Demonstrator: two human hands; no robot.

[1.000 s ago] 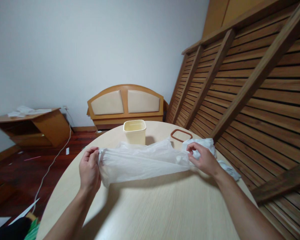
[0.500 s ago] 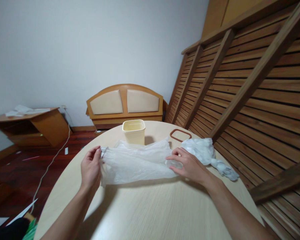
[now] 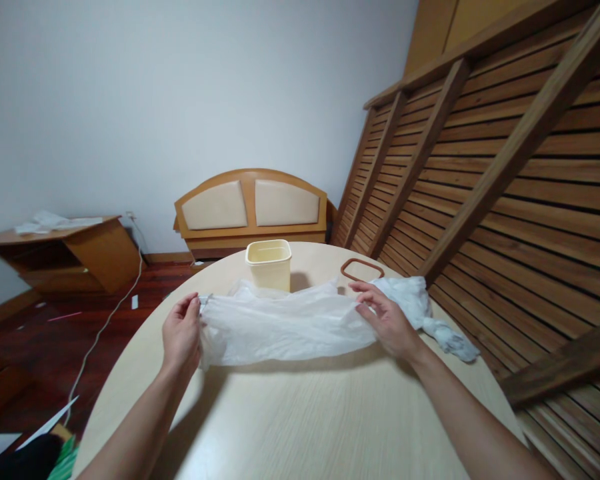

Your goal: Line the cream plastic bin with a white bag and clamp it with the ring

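Plastic bag, thin and white, is stretched over the near part of the round table, with the left hand pinching one end and the right hand's fingertips pinching the other; the yellow tub stands open just behind it, its bottom hidden, and bare table lies between bag and near edge

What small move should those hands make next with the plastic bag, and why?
Perhaps the right hand should ease its end of the plastic bag gently outward: the left hand pinches the opposite end, and loose wrinkles run between them.
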